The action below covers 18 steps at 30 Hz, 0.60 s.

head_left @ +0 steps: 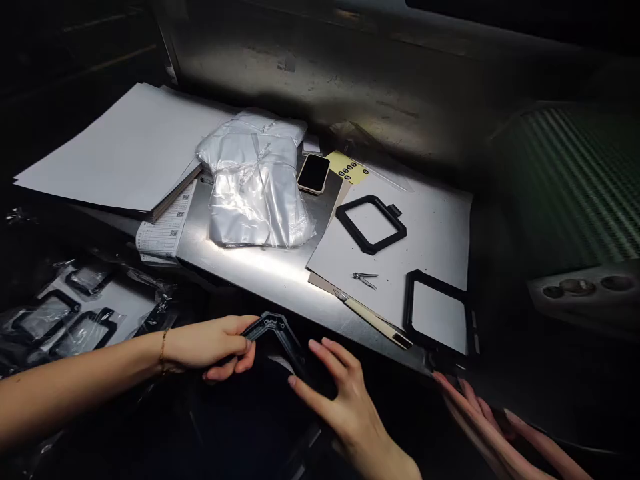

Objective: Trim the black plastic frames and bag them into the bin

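- Head view, only view available. I log a dim bench; the light falls on the metal sheet (260, 267), its near edge just above both hands.
- Left hand (210, 345): thumb and fingers pinch the upper corner of the held black frame (275, 330). A bracelet (163, 347) sits on that wrist.
- The held black frame is below the sheet's near edge, in front of the body; its lower part is lost in shadow.
- Right hand (340, 393): fingers spread and loosely extended at the frame's right side. I cannot tell whether they touch it.
- A co-worker's hand (480, 413) comes in at lower right, fingers together, by the sheet's corner.
- On the white paper (440, 227): a loose frame (353, 233), a second frame (407, 307), small tweezers (365, 278) between them, and a cream-handled knife (373, 319) along the paper's near edge.
- Further back: a bundle of clear bags (255, 180), a phone (313, 173) just beside it, and a yellow label strip (350, 167).
- Left side: white boards (120, 147) stacked over a printed sheet (165, 230); below them, bagged frames (60, 313), partly hidden by darkness.
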Motion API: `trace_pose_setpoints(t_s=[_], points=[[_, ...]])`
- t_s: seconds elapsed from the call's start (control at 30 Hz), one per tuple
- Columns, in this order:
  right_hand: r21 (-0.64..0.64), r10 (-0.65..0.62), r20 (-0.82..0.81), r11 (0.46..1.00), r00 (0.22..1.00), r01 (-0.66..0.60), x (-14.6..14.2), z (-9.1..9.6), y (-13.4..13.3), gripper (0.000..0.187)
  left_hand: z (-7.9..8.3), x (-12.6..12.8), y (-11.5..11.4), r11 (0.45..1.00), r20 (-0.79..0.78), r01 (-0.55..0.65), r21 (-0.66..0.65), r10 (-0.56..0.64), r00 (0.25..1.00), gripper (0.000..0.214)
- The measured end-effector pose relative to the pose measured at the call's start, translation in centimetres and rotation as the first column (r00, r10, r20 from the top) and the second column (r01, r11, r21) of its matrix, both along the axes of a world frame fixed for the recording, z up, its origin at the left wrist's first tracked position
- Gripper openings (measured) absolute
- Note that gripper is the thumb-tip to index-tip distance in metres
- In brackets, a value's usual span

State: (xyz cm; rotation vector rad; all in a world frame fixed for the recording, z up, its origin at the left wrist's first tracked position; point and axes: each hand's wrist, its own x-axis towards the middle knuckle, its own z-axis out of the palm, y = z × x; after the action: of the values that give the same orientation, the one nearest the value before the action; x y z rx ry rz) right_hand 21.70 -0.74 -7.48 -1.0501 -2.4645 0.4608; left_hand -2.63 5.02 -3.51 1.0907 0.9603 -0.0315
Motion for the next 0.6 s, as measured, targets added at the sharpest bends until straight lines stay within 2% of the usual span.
trace_pose_setpoints(t_s=[0.03,0.1,0.17,0.2,0.27,0.33,0.37,0.4,0.47,0.5,0.53,0.57,0.6], points=[[-0.029,0.074,-0.004,0.997,0.997,-0.074,-0.2,-0.6,-0.1,0.018,-0.6,-0.2,-0.5,0.999,-0.032,-0.019,0.046,0.02,0.999,0.018],[-0.214,0.135,-0.05,0.966,0.99,-0.143,-0.6,-1.1,0.3,0.005,-1.3,-0.8,-2.0,0.979,-0.093,-0.078,0.19,0.097,0.991,0.033],[-0.46,0.124,-0.082,0.876,0.989,-0.148,-0.9,-0.9,1.1,0.008,-1.1,-1.6,-3.9,0.948,-0.118,-0.105,0.299,0.146,0.982,0.035],[-0.545,0.106,-0.086,0.827,0.991,-0.136,-1.1,-0.7,1.7,0.01,-0.8,-2.0,-5.0,0.945,-0.124,-0.099,0.312,0.144,0.982,0.032],[-0.618,0.081,-0.082,0.778,0.993,-0.115,-1.6,-0.1,2.9,0.01,-0.1,-2.6,-7.1,0.95,-0.143,-0.123,0.285,0.17,0.975,0.032],[-0.642,0.111,-0.09,0.753,0.99,-0.143,-2.5,0.5,4.5,0.009,0.2,-2.9,-8.6,0.921,-0.187,-0.265,0.285,0.325,0.927,0.036],[-0.651,0.14,-0.101,0.739,0.985,-0.172,-3.0,0.7,5.4,0.013,0.2,-3.0,-9.1,0.871,-0.212,-0.383,0.308,0.455,0.865,0.039],[-0.65,0.17,-0.114,0.732,0.979,-0.203,-3.7,0.9,6.5,0.017,0.1,-3.0,-9.4,0.785,-0.224,-0.514,0.346,0.601,0.767,0.04],[-0.61,0.181,-0.131,0.76,0.975,-0.223,-5.4,1.1,9.2,0.021,-0.4,-3.3,-9.3,0.531,-0.184,-0.753,0.389,0.846,0.501,0.038],[-0.57,0.148,-0.127,0.798,0.981,-0.194,-6.3,1.0,10.8,0.022,-0.7,-3.5,-9.1,0.401,-0.147,-0.832,0.383,0.916,0.373,0.036],[-0.519,0.099,-0.116,0.842,0.988,-0.145,-7.4,0.7,12.5,0.021,-1.0,-3.9,-8.9,0.302,-0.112,-0.882,0.36,0.953,0.281,0.035],[-0.461,0.043,-0.101,0.883,0.994,-0.085,-8.5,0.3,14.3,0.021,-1.2,-4.3,-8.8,0.238,-0.085,-0.913,0.331,0.971,0.222,0.032],[-0.402,-0.006,-0.081,0.915,0.997,-0.027,-9.6,-0.1,16.1,0.021,-1.4,-4.8,-8.7,0.2,-0.066,-0.932,0.304,0.98,0.189,0.03]])
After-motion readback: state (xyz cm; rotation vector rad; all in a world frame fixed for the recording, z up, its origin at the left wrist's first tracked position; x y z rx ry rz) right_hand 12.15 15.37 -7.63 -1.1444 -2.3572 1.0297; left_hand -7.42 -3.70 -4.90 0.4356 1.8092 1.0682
